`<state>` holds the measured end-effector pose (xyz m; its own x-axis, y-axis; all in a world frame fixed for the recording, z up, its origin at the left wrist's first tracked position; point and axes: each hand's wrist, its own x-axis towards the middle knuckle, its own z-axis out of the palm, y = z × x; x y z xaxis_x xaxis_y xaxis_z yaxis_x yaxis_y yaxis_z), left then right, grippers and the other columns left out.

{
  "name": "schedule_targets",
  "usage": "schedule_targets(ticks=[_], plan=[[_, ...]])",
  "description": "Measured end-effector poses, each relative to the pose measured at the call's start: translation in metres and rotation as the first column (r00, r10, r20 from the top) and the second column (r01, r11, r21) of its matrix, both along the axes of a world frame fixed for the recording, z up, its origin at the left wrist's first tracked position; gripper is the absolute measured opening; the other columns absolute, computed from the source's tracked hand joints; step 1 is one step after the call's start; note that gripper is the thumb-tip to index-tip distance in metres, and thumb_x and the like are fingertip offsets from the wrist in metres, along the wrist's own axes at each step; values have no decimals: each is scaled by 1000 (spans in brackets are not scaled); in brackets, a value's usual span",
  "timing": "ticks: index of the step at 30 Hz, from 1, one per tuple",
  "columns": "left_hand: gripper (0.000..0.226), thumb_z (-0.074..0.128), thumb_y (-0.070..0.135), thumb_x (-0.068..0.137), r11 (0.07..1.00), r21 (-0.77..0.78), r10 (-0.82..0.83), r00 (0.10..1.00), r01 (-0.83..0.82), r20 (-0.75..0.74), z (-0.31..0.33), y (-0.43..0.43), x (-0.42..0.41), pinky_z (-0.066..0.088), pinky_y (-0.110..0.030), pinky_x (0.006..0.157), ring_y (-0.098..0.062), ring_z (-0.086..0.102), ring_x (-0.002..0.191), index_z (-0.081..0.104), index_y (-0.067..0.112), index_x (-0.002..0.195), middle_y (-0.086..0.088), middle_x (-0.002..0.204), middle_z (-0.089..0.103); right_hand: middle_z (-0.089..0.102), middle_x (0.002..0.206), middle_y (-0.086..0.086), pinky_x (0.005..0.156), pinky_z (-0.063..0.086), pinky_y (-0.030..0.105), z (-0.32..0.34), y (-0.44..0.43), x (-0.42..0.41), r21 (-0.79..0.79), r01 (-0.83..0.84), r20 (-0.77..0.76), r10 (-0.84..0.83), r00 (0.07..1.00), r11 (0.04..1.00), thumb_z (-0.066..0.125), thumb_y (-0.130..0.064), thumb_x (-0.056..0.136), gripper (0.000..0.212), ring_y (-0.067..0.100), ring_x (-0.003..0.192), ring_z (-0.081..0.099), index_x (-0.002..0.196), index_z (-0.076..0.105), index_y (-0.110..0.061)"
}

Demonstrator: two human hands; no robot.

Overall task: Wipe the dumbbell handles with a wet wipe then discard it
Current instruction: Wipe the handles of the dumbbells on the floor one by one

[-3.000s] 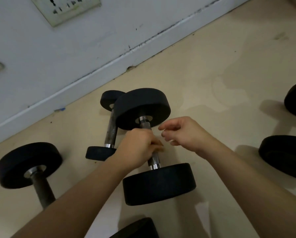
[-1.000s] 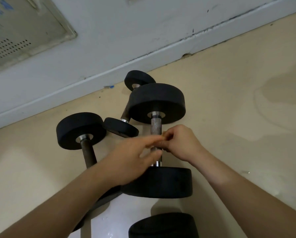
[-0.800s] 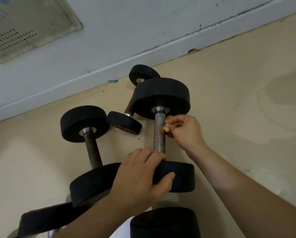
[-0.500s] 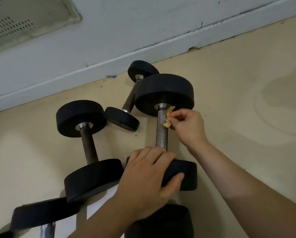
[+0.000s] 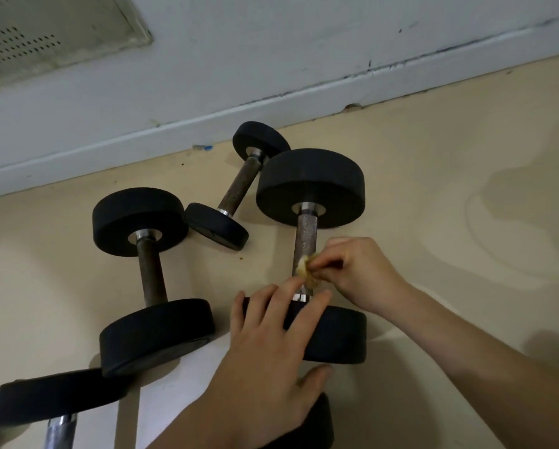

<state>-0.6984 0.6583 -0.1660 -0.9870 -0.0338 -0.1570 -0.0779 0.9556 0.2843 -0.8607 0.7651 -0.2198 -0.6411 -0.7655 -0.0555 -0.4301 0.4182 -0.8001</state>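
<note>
A large black dumbbell lies on the floor with its knurled metal handle [image 5: 306, 241] running toward me. My right hand [image 5: 357, 270] pinches a small, stained, crumpled wet wipe [image 5: 307, 268] against the lower part of that handle. My left hand [image 5: 271, 345] grips the dumbbell's near weight plate [image 5: 336, 335], fingers over its top and thumb at its front. The far plate [image 5: 310, 186] is bare.
A second dumbbell with a rusty handle [image 5: 151, 270] lies to the left. A small dumbbell [image 5: 239, 186] lies between them near the white baseboard [image 5: 174, 131]. More plates [image 5: 51, 393] sit at the bottom left and under my left wrist.
My right hand slid the wipe down the handle from the far plate toward the near plate. My left hand left the handle and took hold of the near plate.
</note>
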Motion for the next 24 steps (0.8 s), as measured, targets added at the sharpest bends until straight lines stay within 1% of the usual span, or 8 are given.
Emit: schedule_targets(ticks=[4, 6, 9, 11, 14, 16, 20, 24], plan=[[76, 55, 48, 76, 996, 19, -84, 995, 84, -48, -1, 14, -4, 21, -53, 109, -15, 20, 134, 18, 43, 143, 10, 153, 17, 64, 84, -4, 76, 53, 30, -3, -3, -30, -62, 182, -186, -191, 964, 981, 71, -9, 80, 12, 11, 76, 60, 89, 76, -14], [72, 50, 55, 76, 994, 103, -23, 997, 30, -70, -4, 11, -3, 28, -48, 110, -12, 24, 134, 23, 43, 141, 13, 152, 19, 65, 82, -3, 76, 53, 31, -3, 6, -24, -56, 211, -164, -218, 962, 976, 71, -8, 80, 11, 11, 75, 61, 88, 76, -13], [74, 48, 67, 70, 970, 221, 114, 992, -98, -60, -5, 14, -4, 36, -47, 106, -12, 21, 134, 17, 56, 137, 21, 148, 14, 62, 81, -12, 78, 54, 27, 6, 31, -1, 13, 41, 14, -41, 999, 999, 72, -6, 79, 14, 3, 76, 61, 87, 76, -16], [73, 49, 68, 70, 969, 230, 106, 991, -85, -82, -7, 19, -4, 37, -48, 105, -11, 21, 134, 14, 62, 134, 22, 146, 14, 62, 82, -11, 79, 54, 30, 6, 29, -11, -20, 47, -39, -47, 998, 999, 72, -5, 78, 14, 4, 78, 61, 86, 76, -15], [75, 49, 66, 75, 981, 190, 48, 998, -39, -39, -5, 19, -4, 28, -46, 112, -8, 7, 140, 3, 66, 135, 24, 150, 0, 62, 90, -3, 81, 54, 34, 3, 11, -32, -74, 221, -167, -230, 959, 973, 70, -6, 80, 12, 13, 83, 60, 88, 76, -12], [77, 48, 66, 78, 984, 174, 34, 999, -35, 10, -3, 15, 0, 20, -45, 116, -4, -6, 141, -4, 65, 135, 29, 149, -12, 59, 90, -6, 83, 53, 34, 4, 12, -26, -25, 144, -169, -146, 975, 989, 70, -6, 80, 12, 13, 85, 60, 87, 76, -14], [79, 39, 68, 76, 981, 183, 59, 998, -60, 10, 0, 17, 1, 20, -46, 116, -2, -13, 141, -15, 65, 134, 28, 149, -22, 60, 90, -8, 81, 52, 32, 26, 20, -12, 163, -231, -93, 248, 964, 959, 68, -11, 82, 13, 12, 85, 61, 89, 76, -19], [77, 51, 59, 77, 960, 266, 106, 992, -83, -72, -1, 17, 3, 27, -45, 115, 3, 1, 143, 3, 61, 137, 30, 153, -4, 58, 103, -2, 83, 52, 32, 25, -3, -42, 209, -50, -369, 126, 921, 977, 65, -17, 86, 17, 17, 91, 60, 101, 73, -19]])
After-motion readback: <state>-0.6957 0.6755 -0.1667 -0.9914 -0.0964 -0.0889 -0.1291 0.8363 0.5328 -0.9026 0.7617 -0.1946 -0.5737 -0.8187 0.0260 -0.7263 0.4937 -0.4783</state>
